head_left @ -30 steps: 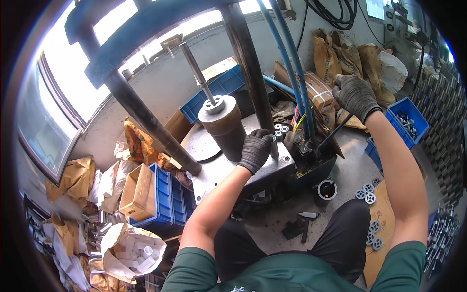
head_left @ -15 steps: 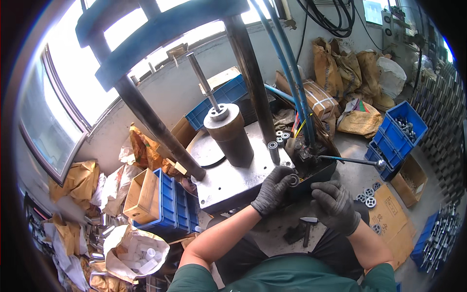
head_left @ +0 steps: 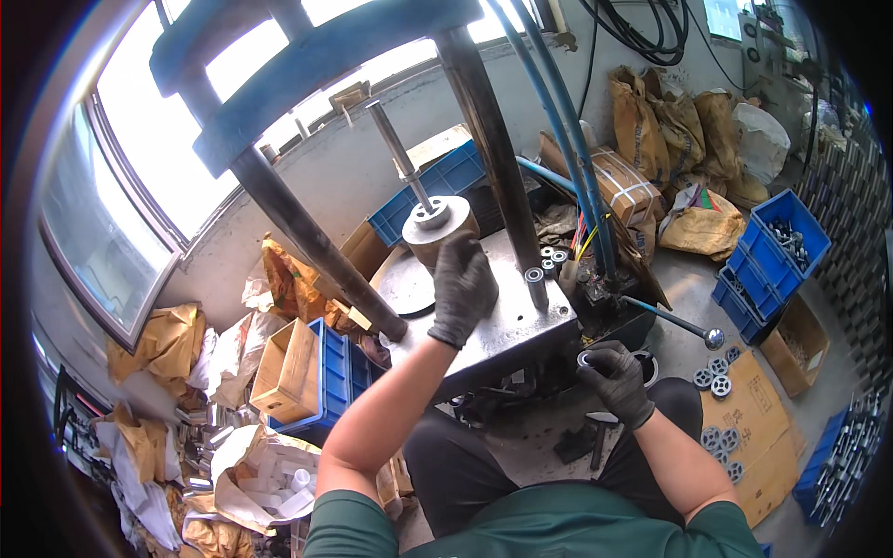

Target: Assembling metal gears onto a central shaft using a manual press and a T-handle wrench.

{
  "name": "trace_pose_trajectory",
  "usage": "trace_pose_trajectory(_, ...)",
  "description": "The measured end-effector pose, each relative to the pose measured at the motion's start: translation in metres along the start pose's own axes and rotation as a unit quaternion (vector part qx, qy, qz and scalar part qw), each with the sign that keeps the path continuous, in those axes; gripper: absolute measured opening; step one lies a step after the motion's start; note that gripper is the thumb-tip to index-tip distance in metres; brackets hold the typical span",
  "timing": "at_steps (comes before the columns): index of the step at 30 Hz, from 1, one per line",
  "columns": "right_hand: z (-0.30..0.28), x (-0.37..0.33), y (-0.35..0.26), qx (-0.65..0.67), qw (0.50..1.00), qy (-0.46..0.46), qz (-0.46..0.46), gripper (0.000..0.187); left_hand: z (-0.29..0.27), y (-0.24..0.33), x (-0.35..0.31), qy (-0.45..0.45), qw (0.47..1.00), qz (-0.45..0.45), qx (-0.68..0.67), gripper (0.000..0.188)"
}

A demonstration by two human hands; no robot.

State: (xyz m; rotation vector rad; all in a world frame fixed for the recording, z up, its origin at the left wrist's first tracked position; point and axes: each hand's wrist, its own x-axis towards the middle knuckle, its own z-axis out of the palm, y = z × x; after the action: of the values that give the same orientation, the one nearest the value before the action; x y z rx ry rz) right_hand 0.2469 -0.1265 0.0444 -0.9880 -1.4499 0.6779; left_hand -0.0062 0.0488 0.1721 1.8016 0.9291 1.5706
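Observation:
My left hand [head_left: 465, 290], in a dark grey glove, is at the front of a thick metal cylinder [head_left: 430, 244] on the press plate [head_left: 507, 312]. Its fingertips are hard to make out against the cylinder. On top of that cylinder sits a holed round hub [head_left: 431, 221] with a slim steel rod [head_left: 398, 149] rising at a tilt. Beyond the plate's front right corner, my gloved right hand [head_left: 616, 381] is closed on a small round bearing [head_left: 584, 358]. A stack of bearings [head_left: 536, 286] stands at the plate's right edge.
Blue press columns [head_left: 488, 139] frame the plate. A ball-ended lever [head_left: 674, 321] juts out at right. Spoked wheels [head_left: 719, 386] lie on cardboard [head_left: 758, 428]. Below are a hammer [head_left: 600, 435] and, at left, a blue crate [head_left: 335, 381]. More blue crates [head_left: 777, 251] stand right.
My left hand has moved from the plate's front right corner up and left to the cylinder. The bearing it held is now in my right hand, which has lowered slightly.

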Motion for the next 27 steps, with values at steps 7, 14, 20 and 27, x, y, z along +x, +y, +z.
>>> trace_pose_trajectory(7,0.004,0.003,0.029,0.064,0.996,0.050,0.048,0.020,-0.058,0.001,0.192,0.181,0.980,-0.082,0.001,0.041)
trace_pose_trajectory(14,0.026,0.059,-0.002,-0.025,0.996,0.020,-0.084,0.019,-0.041,-0.037,0.188,0.156,0.964,-0.202,-0.076,0.053)
trace_pose_trajectory(20,0.091,0.200,-0.039,-0.116,0.967,-0.047,-0.224,0.017,-0.051,-0.036,0.184,0.194,0.971,-0.097,-0.098,0.056)
trace_pose_trajectory(27,0.145,0.301,-0.035,-0.313,0.922,-0.011,-0.227,0.014,-0.065,0.008,0.188,0.246,0.952,0.006,-0.180,0.054)
